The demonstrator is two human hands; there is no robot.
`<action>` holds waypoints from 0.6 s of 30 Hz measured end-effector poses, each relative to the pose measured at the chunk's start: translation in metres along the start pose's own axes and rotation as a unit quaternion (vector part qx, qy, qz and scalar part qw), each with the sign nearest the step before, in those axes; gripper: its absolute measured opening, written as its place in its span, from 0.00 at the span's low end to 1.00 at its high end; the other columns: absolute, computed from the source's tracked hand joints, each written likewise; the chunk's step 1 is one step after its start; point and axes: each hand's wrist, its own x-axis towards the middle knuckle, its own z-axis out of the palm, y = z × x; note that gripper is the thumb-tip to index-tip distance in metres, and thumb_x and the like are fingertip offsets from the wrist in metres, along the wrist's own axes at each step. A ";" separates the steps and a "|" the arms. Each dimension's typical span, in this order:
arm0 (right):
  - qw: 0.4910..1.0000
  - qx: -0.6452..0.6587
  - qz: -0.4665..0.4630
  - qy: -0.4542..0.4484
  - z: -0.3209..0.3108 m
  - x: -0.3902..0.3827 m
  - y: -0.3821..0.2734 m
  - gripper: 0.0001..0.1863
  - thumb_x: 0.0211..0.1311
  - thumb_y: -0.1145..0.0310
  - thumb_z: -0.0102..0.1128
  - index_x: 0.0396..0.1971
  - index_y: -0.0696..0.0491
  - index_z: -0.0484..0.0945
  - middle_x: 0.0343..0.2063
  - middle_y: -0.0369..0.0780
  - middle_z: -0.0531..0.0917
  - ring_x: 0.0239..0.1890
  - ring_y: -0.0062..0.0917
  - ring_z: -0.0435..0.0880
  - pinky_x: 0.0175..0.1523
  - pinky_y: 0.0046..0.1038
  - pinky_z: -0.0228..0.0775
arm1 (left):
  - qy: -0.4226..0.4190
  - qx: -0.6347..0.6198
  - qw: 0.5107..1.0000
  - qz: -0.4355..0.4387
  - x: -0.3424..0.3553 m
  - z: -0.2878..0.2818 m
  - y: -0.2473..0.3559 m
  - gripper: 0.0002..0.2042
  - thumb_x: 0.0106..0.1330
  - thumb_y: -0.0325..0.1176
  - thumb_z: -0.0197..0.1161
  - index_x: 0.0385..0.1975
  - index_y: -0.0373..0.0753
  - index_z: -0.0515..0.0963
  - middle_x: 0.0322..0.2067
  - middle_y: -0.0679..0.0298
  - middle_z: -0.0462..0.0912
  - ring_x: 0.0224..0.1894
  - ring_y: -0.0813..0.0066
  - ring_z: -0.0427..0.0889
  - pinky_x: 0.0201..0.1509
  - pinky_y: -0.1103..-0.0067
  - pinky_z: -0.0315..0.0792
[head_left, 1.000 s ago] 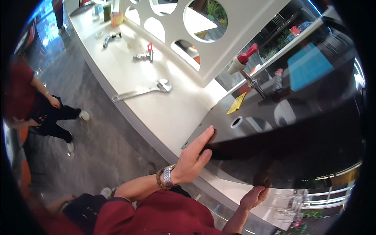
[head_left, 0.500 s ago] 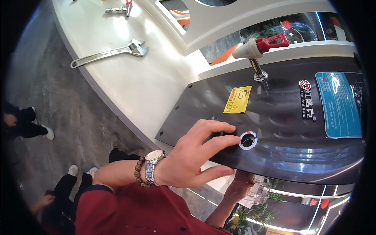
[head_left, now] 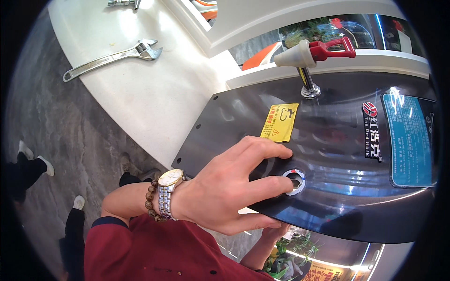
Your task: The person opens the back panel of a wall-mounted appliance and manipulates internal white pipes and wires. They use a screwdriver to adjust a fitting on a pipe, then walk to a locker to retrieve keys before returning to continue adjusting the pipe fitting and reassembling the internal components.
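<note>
while the head view looks down over a dark curved panel, the left hand, with a watch and a bead bracelet at its wrist, reaches across the panel's near edge, fingers spread apart. one fingertip is at the white-rimmed hole near that edge, seemingly just over or inside its mouth; i cannot tell which. another finger stretches above the hole, and the thumb lies along the edge. nothing visible is pinched between them. the right hand shows only in part beneath the panel; whether its fingers are apart or closed on something cannot be told.

as to progress, a tap with a red handle stands on the panel beyond the hole and looks fully fitted. the hole carries no such tap, so that spot seems unfinished. an adjustable wrench and a cut-off metal fitting lie unheld on the white counter.
</note>
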 end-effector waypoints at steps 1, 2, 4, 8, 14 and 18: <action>1.000 0.001 0.002 0.003 -0.001 0.000 0.001 0.35 0.69 0.43 0.50 0.67 0.52 0.61 0.64 0.44 0.69 0.66 0.38 0.68 0.72 0.44 0.53 | 0.000 -0.003 1.000 -0.003 -0.001 0.001 0.000 0.25 0.48 0.40 0.77 0.46 0.37 0.80 0.54 0.44 0.71 0.52 0.49 0.73 0.56 0.64 0.70; 1.000 0.003 0.005 0.005 -0.002 -0.001 0.001 0.36 0.69 0.43 0.50 0.67 0.52 0.61 0.64 0.43 0.69 0.66 0.38 0.68 0.72 0.44 0.54 | 0.001 -0.006 1.000 -0.006 -0.002 0.001 0.000 0.25 0.48 0.40 0.77 0.46 0.37 0.80 0.54 0.43 0.71 0.53 0.49 0.73 0.56 0.64 0.70; 1.000 0.001 0.005 0.014 -0.003 -0.004 -0.002 0.36 0.68 0.43 0.51 0.67 0.52 0.61 0.64 0.43 0.69 0.65 0.38 0.68 0.72 0.44 0.54 | -0.014 -0.032 0.999 -0.019 -0.002 -0.001 -0.001 0.25 0.49 0.40 0.77 0.46 0.38 0.80 0.56 0.42 0.69 0.55 0.48 0.70 0.57 0.65 0.68; 1.000 0.014 0.007 0.016 -0.003 -0.001 0.004 0.36 0.68 0.42 0.51 0.67 0.51 0.61 0.64 0.42 0.69 0.65 0.38 0.69 0.72 0.44 0.54 | -0.057 -0.052 0.997 -0.023 0.004 -0.006 -0.001 0.24 0.50 0.40 0.76 0.46 0.39 0.80 0.61 0.41 0.63 0.60 0.47 0.64 0.60 0.64 0.65; 0.998 0.045 0.002 -0.036 0.002 0.000 0.015 0.40 0.64 0.41 0.56 0.68 0.51 0.61 0.66 0.41 0.66 0.68 0.37 0.64 0.73 0.46 0.51 | -0.158 -0.003 0.987 -0.040 0.012 -0.013 0.004 0.24 0.47 0.42 0.78 0.41 0.38 0.79 0.67 0.39 0.53 0.65 0.47 0.57 0.64 0.61 0.59; 0.996 0.054 -0.037 -0.056 0.002 0.018 0.031 0.31 0.59 0.44 0.63 0.51 0.55 0.72 0.56 0.41 0.72 0.61 0.33 0.68 0.68 0.42 0.54 | -0.141 0.059 0.988 -0.036 0.014 -0.002 0.011 0.24 0.46 0.41 0.79 0.38 0.38 0.76 0.66 0.41 0.55 0.63 0.45 0.59 0.64 0.61 0.59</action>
